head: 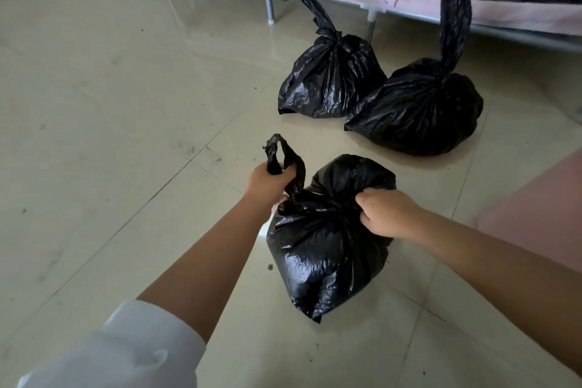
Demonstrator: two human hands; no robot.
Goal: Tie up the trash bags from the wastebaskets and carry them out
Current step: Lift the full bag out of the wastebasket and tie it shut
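Observation:
Three black trash bags sit on the tiled floor. The nearest bag (327, 246) lies in front of me with its neck gathered. My left hand (267, 183) grips the twisted tail of this bag and holds it up to the left. My right hand (384, 211) pinches the plastic at the bag's top right side. Further back stand two tied bags, a left one (327, 79) and a larger right one (419, 107), each with a long tail pointing up. They touch each other.
A metal-framed rack (267, 0) with a pink cloth edge and piled clothes runs along the back. A pink surface (541, 205) lies at the right. Small bits of dirt dot the pale floor tiles (126, 135) on the left.

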